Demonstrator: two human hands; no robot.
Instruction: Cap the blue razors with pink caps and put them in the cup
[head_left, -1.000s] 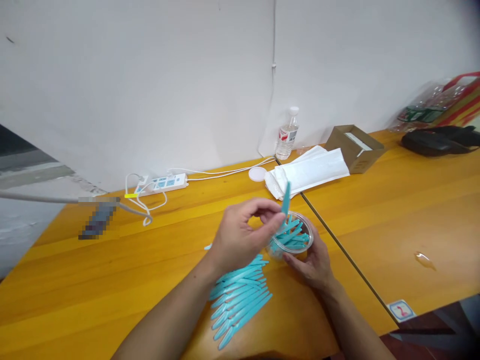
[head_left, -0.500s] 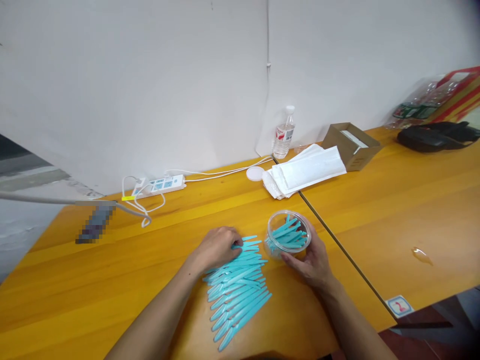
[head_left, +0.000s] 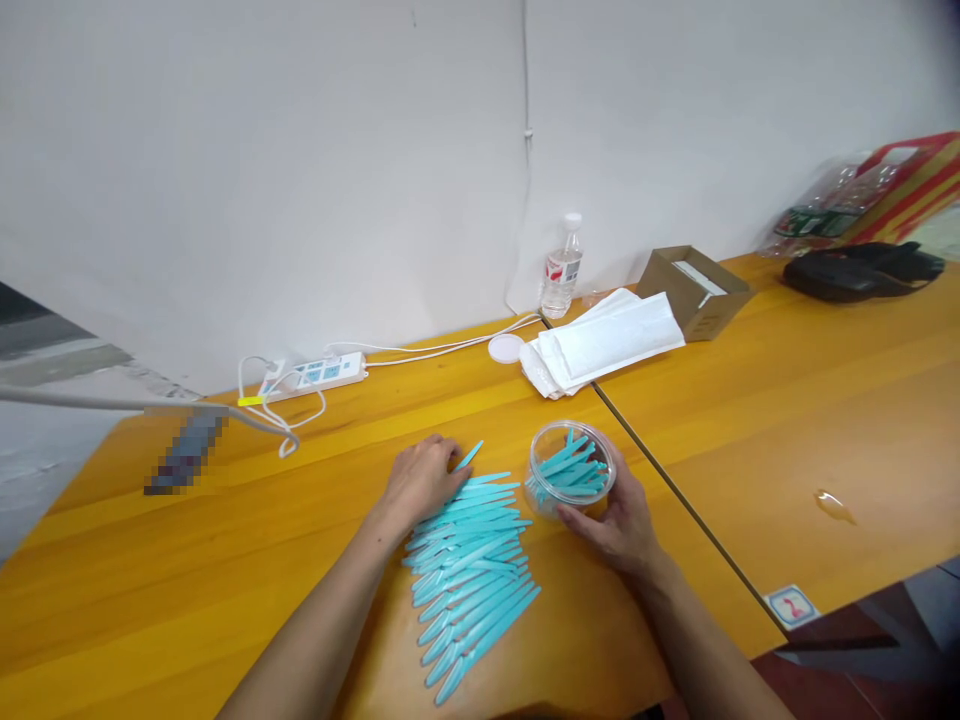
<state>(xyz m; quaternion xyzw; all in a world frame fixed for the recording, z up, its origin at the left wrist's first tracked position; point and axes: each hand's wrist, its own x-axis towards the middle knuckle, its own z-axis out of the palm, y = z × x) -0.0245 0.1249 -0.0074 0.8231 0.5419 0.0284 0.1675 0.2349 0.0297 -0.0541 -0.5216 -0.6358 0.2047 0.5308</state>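
My left hand (head_left: 425, 480) is closed at the far end of a row of teal eyebrow razors (head_left: 480, 600). One teal eyebrow razor (head_left: 471, 456) sticks out from its fingers, angled up and to the right; the rest of it is hidden by the hand. The row lies on the table with the blade ends to the left, some razors overlapping. My right hand (head_left: 619, 520) is wrapped around the right side of a round clear plastic jar (head_left: 541, 500). Several more teal razors (head_left: 574, 468) lie jumbled inside the uncovered jar.
A round lid (head_left: 506, 348) lies behind the jar, near white padded envelopes (head_left: 611, 345). A water bottle (head_left: 561, 272), a small cardboard box (head_left: 697, 295) and a power strip (head_left: 322, 372) with cables stand along the wall. A black bag-like item (head_left: 855, 272) is at right.
My left hand has shifted slightly back and left, and a razor's handle now points out of its fingers, separate from the row. The right hand stays on the jar. The view has shifted slightly.
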